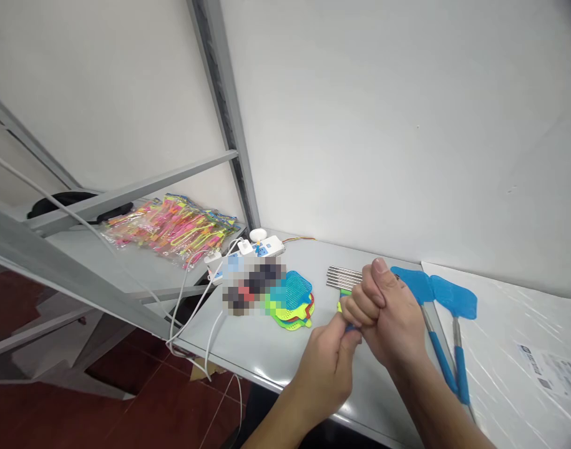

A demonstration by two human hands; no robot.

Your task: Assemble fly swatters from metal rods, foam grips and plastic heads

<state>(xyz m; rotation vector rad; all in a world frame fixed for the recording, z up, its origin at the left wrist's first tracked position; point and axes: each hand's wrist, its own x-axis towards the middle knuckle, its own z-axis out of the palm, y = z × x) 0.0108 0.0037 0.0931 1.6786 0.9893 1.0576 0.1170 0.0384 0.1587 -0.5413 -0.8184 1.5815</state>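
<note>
My right hand [383, 308] is closed in a fist around a thin handle with a green piece [345, 292] showing at its top. My left hand [332, 352] pinches the lower end of the same handle just below the fist. Behind the fist lies a bundle of metal rods [344, 278]. A stack of small swatter heads in blue, green, yellow and red [292, 301] lies to the left of my hands. Two blue fly swatters [447, 299] with blue-sleeved metal handles lie to the right of my right hand.
A white power strip [259, 248] with plugs and white cables sits at the table's back left. A pile of colourful packaged toys [173, 227] lies on a lower grey shelf. Clear plastic sheets [523, 349] cover the table's right side. A grey metal post [229, 118] rises behind.
</note>
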